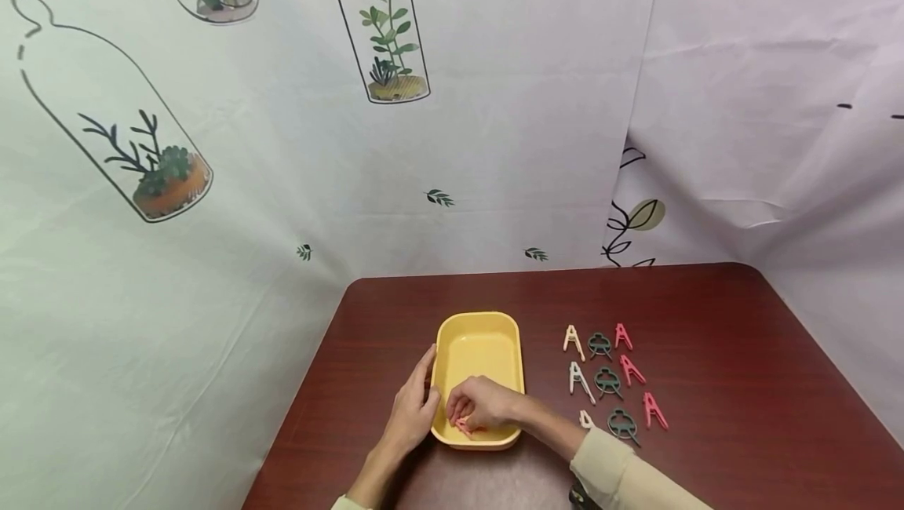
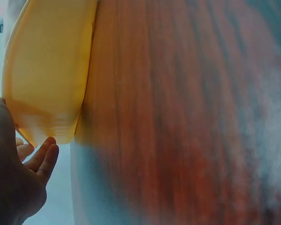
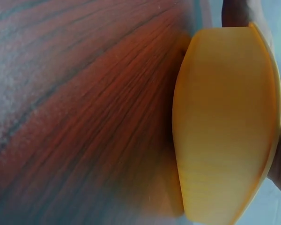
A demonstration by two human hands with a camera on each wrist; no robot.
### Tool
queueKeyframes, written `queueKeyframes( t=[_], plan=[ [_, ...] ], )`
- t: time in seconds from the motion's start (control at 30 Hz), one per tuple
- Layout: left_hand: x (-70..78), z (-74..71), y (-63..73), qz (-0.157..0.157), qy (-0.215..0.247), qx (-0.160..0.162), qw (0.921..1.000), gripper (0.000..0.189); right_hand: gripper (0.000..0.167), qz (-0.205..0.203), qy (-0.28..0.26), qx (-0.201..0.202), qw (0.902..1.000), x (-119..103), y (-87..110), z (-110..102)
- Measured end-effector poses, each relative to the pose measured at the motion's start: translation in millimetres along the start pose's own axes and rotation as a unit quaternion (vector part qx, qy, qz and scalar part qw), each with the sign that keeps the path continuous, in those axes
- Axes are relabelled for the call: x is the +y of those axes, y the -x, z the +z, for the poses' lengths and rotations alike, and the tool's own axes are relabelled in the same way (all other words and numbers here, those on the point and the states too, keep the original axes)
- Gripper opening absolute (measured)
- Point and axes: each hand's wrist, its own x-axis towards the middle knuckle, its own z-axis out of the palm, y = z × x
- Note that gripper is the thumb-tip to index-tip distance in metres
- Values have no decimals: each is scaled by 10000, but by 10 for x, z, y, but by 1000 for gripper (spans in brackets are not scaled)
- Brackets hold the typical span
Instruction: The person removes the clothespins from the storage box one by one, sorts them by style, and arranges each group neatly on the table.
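A yellow rectangular tub (image 1: 487, 349) stands on the dark red table. My left hand (image 1: 413, 408) rests against its left side, fingers fairly straight along the outer wall and thumb by the rim. In the left wrist view, the left hand's fingers (image 2: 47, 161) touch the tub's outside near a lower corner. My right hand (image 1: 483, 402) reaches over the right rim into the near end of the tub. Its curled fingers pinch a pink clothespin (image 1: 464, 426) at the tub's bottom, partly hidden by the hand. The right wrist view shows mainly the tub's outer wall (image 3: 225, 122).
Right of the tub lie columns of clothespins: white ones (image 1: 579, 382), green round-bodied ones (image 1: 607, 381) and pink ones (image 1: 632, 369). My right sleeve partly covers the nearest white one. A dark object (image 1: 581, 497) lies beneath that forearm. A patterned cloth hangs behind the table.
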Motion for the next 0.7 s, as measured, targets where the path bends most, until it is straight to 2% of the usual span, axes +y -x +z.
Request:
queueKeyframes(
  t=[0.3,0.57,0.7],
  plan=[
    [10,-9,12,-85,6,-77,9999,72,25,-511,575,-278,9966,28,-67,10],
    [9,-10,9,-53,10,-60,10000,74,28,-463,465,-634,9958,30,-94,-64],
    [11,-15,16,-63,32,-61,10000,73,28,-600,696,-664,9936,55,-118,-54]
  ],
)
